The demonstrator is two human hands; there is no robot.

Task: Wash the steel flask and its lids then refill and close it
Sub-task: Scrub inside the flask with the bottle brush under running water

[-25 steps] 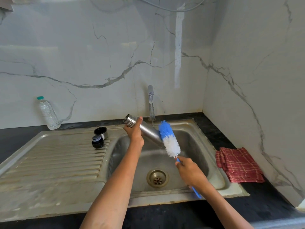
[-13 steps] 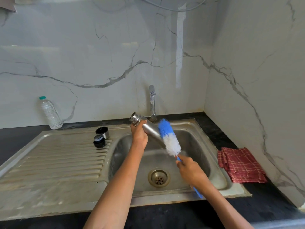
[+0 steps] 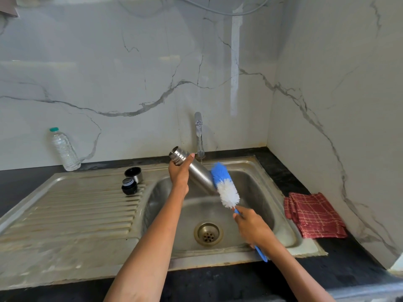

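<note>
The steel flask (image 3: 197, 171) lies tilted over the sink (image 3: 250, 171), mouth up and to the left, its neck clamped in the left hand (image 3: 180, 171), whose grip curls round it. Since a second ago it has lifted slightly towards the tap (image 3: 198, 136), while the brush (image 3: 224, 185) keeps pressing its bristles against the lower body, just right of that grip. The right hand (image 3: 250, 225) grips the blue handle. Outside scrubbing seems under way. Two lids (image 3: 130, 180) wait left of the grip, unwashed by the look of it.
</note>
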